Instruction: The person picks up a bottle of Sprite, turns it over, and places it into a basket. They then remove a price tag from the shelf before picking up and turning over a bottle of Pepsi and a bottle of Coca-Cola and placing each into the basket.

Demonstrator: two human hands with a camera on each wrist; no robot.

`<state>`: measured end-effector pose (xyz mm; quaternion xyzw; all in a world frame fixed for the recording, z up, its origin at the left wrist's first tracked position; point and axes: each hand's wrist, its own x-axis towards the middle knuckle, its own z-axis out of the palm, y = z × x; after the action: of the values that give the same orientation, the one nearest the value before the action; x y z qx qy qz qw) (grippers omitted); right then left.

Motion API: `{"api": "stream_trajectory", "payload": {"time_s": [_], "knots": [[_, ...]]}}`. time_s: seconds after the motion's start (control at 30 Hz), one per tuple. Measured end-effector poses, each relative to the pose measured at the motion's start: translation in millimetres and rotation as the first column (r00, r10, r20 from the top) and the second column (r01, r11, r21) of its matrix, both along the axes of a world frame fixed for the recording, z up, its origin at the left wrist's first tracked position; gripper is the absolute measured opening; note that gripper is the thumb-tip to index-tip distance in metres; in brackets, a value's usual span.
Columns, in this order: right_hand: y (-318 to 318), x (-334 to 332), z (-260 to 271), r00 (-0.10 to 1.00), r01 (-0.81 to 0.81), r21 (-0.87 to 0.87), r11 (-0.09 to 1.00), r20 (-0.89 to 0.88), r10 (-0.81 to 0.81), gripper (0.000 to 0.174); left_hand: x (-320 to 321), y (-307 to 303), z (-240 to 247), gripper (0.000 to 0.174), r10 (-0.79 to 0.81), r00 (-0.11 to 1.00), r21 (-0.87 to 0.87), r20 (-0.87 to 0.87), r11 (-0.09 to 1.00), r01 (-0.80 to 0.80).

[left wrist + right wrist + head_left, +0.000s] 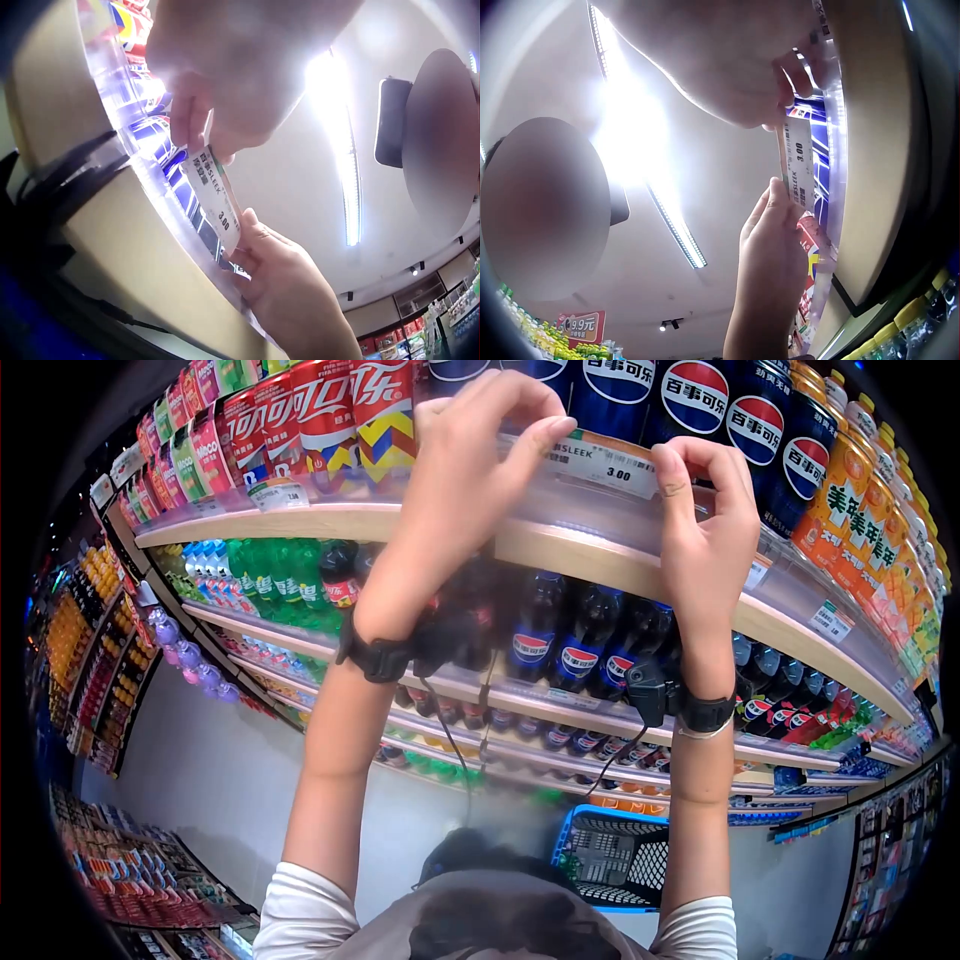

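Observation:
A white price label [618,472] printed 3.00 stands at the front edge of the upper shelf, before dark blue cans [694,398]. My left hand [478,470] pinches its left end between thumb and fingers. The right hand [708,530] pinches the other end, thumb toward the label. In the left wrist view the label [214,196] spans the gap between the left hand [217,82] and the right hand [289,289]. The right wrist view has the label [798,161] between the left hand [772,262] and the right hand [727,60].
Red cans [380,410] stand left of the label, orange cans [850,510] to the right. Bottles [578,650] fill the shelves below the curved wooden shelf edge [570,560]. A blue basket [612,860] is low, near the right forearm. Cables hang from both wrist cameras.

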<state>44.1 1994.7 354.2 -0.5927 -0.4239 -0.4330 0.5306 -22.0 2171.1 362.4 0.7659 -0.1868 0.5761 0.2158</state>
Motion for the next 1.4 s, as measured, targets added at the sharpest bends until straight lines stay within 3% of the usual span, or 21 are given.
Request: {"api": "stream_trajectory", "payload": {"time_s": [0.07, 0.2, 0.27, 0.33, 0.37, 0.47, 0.53, 0.6, 0.67, 0.73, 0.77, 0.87, 1.0, 1.07, 1.1, 1.13, 1.17, 1.2, 1.23, 1.3, 1.4], "knots": [[-2.7, -5.7, 0.0, 1.0, -0.021, 0.059, 0.998, 0.022, 0.02, 0.016, -11.4, -12.6, -0.8, 0.017, -0.161, 0.987, -0.103, -0.023, 0.982, 0.158], [-15.0, -35.3, -17.1, 0.952, -0.249, 0.1, 0.963, -0.16, 0.262, 0.021, -36.7, -26.5, -23.0, 0.017, -0.535, 0.834, -0.416, -0.137, 0.795, 0.442], [-19.9, -45.8, -34.0, 0.887, -0.354, 0.158, 0.922, -0.254, 0.385, 0.025, -50.2, -38.3, -36.3, 0.016, -0.614, 0.78, -0.574, -0.12, 0.684, 0.45], [-16.3, -55.4, -46.9, 0.748, -0.552, 0.224, 0.803, -0.292, 0.596, 0.042, -58.6, -49.3, -51.8, 0.016, -0.556, 0.829, -0.575, -0.058, 0.698, 0.427], [-12.0, -61.1, -56.0, 0.692, -0.574, 0.26, 0.776, -0.354, 0.63, 0.042, -61.6, -52.3, -58.5, 0.016, -0.553, 0.83, -0.565, -0.072, 0.708, 0.423], [-6.8, -80.8, -68.8, 0.594, -0.579, 0.255, 0.774, -0.519, 0.615, 0.038, -64.8, -59.3, -70.3, 0.019, -0.629, 0.772, -0.613, -0.088, 0.645, 0.456], [-1.1, -83.2, -75.7, 0.559, -0.516, 0.373, 0.771, -0.535, 0.633, 0.03, -68.3, -59.8, -68.8, 0.019, -0.667, 0.737, -0.65, -0.111, 0.609, 0.454], [0.1, -83.3, -77.0, 0.542, -0.456, 0.424, 0.782, -0.565, 0.622, 0.026, -68.9, -55.8, -73.3, 0.018, -0.611, 0.77, -0.61, -0.182, 0.685, 0.399], [0.8, -79.4, -76.0, 0.663, -0.407, 0.378, 0.832, -0.503, 0.554, 0.02, -64.7, -50.3, -76.9, 0.017, -0.561, 0.805, -0.536, -0.191, 0.747, 0.393], [2.1, -76.5, -79.0, 0.781, -0.335, 0.331, 0.882, -0.426, 0.456, 0.018, -63.5, -46.6, -77.7, 0.016, -0.602, 0.783, -0.543, -0.158, 0.715, 0.44], [6.0, -79.9, -76.6, 0.804, -0.255, 0.422, 0.87, -0.406, 0.433, 0.017, -66.7, -45.7, -76.6, 0.015, -0.635, 0.761, -0.6, -0.134, 0.663, 0.448], [-14.9, -69.2, -74.3, 0.719, -0.359, 0.438, 0.824, -0.433, 0.544, 0.027, -72.2, -39.5, -69.6, 0.012, -0.672, 0.733, -0.687, -0.103, 0.581, 0.437], [-13.3, -63.8, -64.9, 0.728, -0.463, 0.356, 0.812, -0.37, 0.577, 0.031, -67.1, -34.0, -69.5, 0.013, -0.688, 0.718, -0.663, -0.107, 0.587, 0.464], [-12.4, -64.0, -64.4, 0.73, -0.485, 0.282, 0.828, -0.389, 0.561, 0.034, -63.2, -36.0, -71.0, 0.016, -0.689, 0.71, -0.579, -0.143, 0.64, 0.505], [-7.6, -71.8, -60.3, 0.743, -0.463, 0.247, 0.851, -0.414, 0.525, 0.033, -58.3, -36.5, -74.4, 0.019, -0.631, 0.765, -0.498, -0.13, 0.709, 0.5], [-5.2, -77.3, -58.4, 0.754, -0.442, 0.211, 0.872, -0.439, 0.489, 0.032, -56.8, -38.9, -74.2, 0.019, -0.628, 0.773, -0.498, -0.088, 0.7, 0.512], [-9.6, -77.9, -59.0, 0.803, -0.362, 0.035, 0.931, -0.495, 0.331, 0.025, -56.3, -41.5, -73.7, 0.019, -0.622, 0.781, -0.497, -0.048, 0.693, 0.522], [-8.7, -80.4, -59.1, 0.782, -0.356, 0.055, 0.933, -0.528, 0.33, 0.023, -57.7, -42.4, -73.2, 0.019, -0.614, 0.789, -0.497, -0.009, 0.687, 0.53], [-7.0, -83.1, -58.6, 0.76, -0.349, 0.076, 0.934, -0.56, 0.33, 0.022, -64.5, -43.1, -70.2, 0.022, -0.712, 0.702, -0.603, -0.01, 0.564, 0.564], [-6.5, -87.2, -56.9, 0.726, -0.327, 0.093, 0.941, -0.612, 0.313, 0.018, -66.9, -38.1, -70.2, 0.025, -0.809, 0.586, -0.632, -0.051, 0.48, 0.608], [-9.8, -86.0, -57.1, 0.759, -0.38, -0.01, 0.925, -0.576, 0.305, 0.016, -67.3, -33.7, -75.8, 0.025, -0.742, 0.658, -0.637, -0.131, 0.572, 0.518]]}}
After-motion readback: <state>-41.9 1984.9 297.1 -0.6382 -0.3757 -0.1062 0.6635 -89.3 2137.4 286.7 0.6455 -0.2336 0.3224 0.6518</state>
